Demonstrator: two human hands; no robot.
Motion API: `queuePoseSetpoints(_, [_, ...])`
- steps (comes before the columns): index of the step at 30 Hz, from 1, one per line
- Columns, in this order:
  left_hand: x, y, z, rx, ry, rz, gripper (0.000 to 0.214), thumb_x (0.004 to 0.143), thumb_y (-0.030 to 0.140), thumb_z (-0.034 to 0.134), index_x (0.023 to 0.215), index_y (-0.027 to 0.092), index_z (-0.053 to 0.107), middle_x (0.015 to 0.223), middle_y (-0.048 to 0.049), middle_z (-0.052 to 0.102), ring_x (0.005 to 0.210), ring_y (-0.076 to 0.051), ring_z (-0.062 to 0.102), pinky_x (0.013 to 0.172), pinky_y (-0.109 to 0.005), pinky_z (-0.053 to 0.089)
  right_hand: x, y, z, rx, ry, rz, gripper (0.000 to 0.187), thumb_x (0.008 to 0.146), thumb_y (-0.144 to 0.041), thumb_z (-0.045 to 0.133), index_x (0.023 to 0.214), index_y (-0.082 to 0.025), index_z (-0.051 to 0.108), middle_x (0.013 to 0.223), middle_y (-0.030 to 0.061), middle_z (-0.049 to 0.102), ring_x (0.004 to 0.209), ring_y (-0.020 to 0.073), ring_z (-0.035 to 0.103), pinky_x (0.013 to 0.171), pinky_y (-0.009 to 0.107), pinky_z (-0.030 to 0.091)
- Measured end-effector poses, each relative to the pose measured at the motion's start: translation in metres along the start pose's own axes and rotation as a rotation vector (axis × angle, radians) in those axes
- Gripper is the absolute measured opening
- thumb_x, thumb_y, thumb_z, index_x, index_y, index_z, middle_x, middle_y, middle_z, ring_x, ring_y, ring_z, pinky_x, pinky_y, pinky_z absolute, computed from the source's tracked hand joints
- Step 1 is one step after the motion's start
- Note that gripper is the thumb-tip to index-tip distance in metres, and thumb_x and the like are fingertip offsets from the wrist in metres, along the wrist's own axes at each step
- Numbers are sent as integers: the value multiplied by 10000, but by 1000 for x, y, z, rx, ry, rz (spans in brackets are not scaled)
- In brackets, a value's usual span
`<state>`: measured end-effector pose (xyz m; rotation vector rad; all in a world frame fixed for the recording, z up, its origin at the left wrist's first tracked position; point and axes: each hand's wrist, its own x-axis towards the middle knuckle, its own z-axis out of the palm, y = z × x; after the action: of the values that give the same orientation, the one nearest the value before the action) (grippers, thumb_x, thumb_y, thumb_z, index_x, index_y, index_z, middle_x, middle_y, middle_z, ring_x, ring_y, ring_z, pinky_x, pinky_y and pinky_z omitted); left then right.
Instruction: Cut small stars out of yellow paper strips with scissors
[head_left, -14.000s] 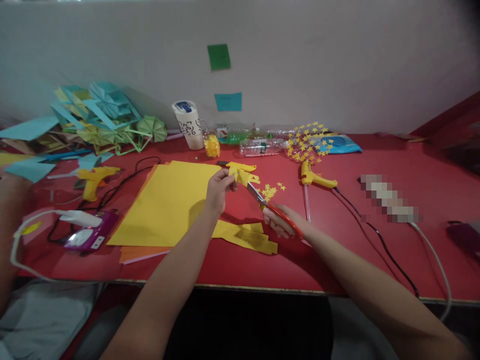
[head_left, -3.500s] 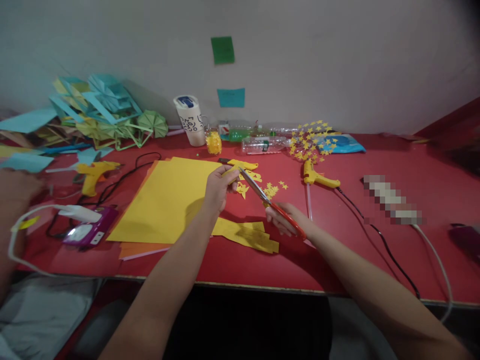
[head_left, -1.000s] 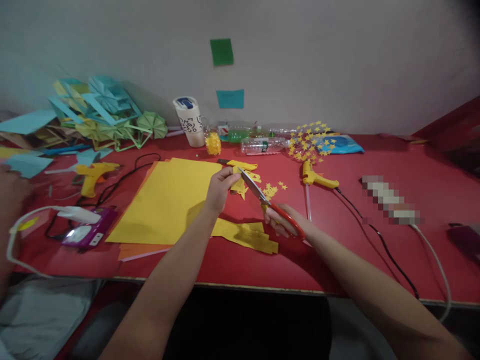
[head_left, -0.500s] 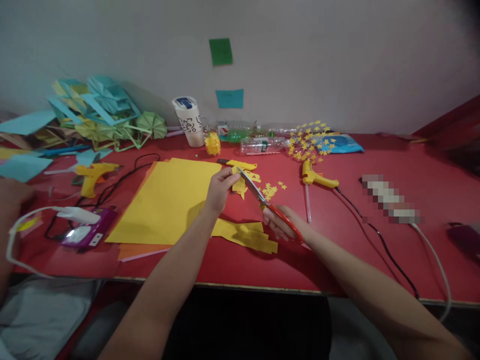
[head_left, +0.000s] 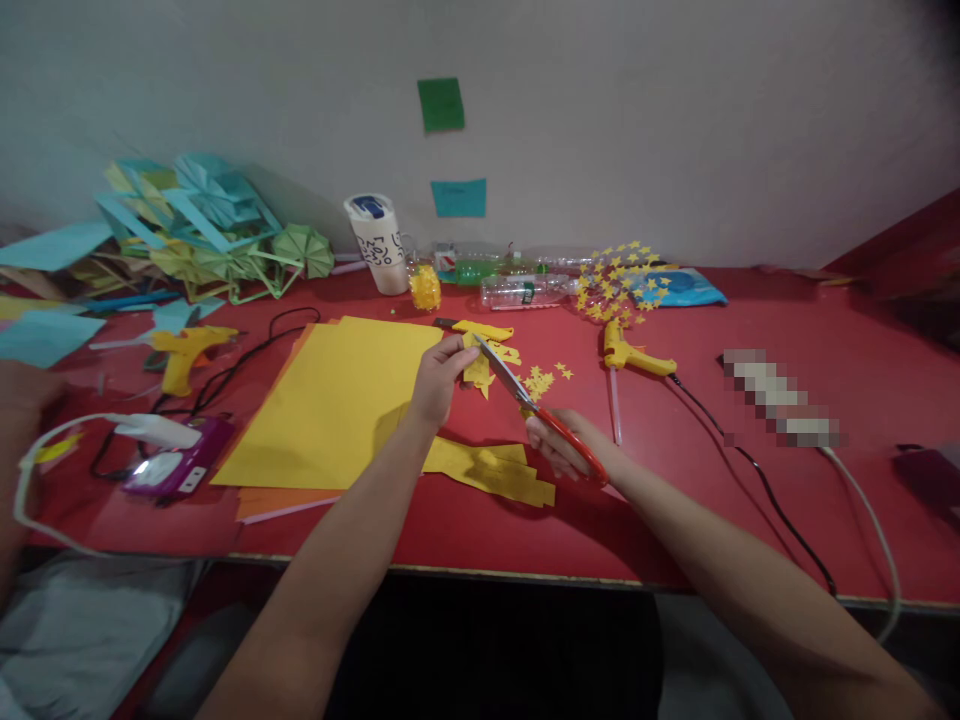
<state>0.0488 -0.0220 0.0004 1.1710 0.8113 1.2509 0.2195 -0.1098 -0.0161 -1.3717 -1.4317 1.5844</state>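
My left hand [head_left: 442, 378] pinches a small piece of yellow paper [head_left: 477, 370] over the middle of the table. Red-handled scissors [head_left: 556, 430] are gripped in my right hand [head_left: 561, 445], their blades pointing up and left so the tips reach the paper by my left fingers. Whether the blades are cutting into it I cannot tell. Small yellow paper stars [head_left: 538, 382] lie loose just beyond the scissors. Yellow paper strips [head_left: 491, 470] rest below my hands, and a yellow box cutter [head_left: 484, 329] lies behind the paper piece.
Yellow sheets [head_left: 330, 400] lie left of centre. Glue guns [head_left: 637, 360] [head_left: 184, 355] with cords flank the work. Plastic bottles [head_left: 525, 292], a white tumbler [head_left: 381, 250] and folded paper shapes [head_left: 210, 220] stand along the wall. Another person's arm [head_left: 22, 430] is at the left edge.
My hands, the paper piece and the scissors have hardly moved. At the left edge, the other person's hand has shifted slightly.
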Motion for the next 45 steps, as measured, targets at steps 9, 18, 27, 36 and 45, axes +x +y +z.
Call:
queuePoseSetpoints(9, [0,0,-3,-23,16,-42,250,593,257,654,520,168,433,473,64,379,413,-38,372,355,-151,330,-3,-4,-4,-47,22,-16,384,839,-515,487,618,-205,438,333,-100,334,252,48,304,299,207,282])
queuePoseSetpoints(18, [2,2,-4,-63,31,-55,186,571,259,638,541,172,476,457,60,434,385,-41,392,344,-162,307,-4,-5,-3,-84,47,0,368,857,-474,473,606,-210,416,337,-97,334,257,50,300,313,215,290])
queuePoseSetpoints(27, [2,4,-9,-149,-8,-74,149,622,270,614,598,161,515,505,36,503,422,-42,425,397,-173,302,-6,-9,-1,-18,36,-36,390,801,-536,520,610,-216,404,335,-112,321,250,43,298,336,207,356])
queuePoseSetpoints(36, [-6,-3,1,-19,-279,-180,288,738,400,591,617,139,565,553,7,535,470,-62,477,459,-204,372,-3,-8,0,0,43,-32,410,776,-575,534,628,-214,407,342,-118,338,242,41,309,351,211,381])
queuePoseSetpoints(45, [2,-3,-1,-48,22,42,215,732,353,624,664,169,536,494,49,497,404,-42,423,376,-177,320,0,-2,0,-36,26,-5,406,761,-568,534,610,-212,412,312,-114,327,250,45,295,314,202,292])
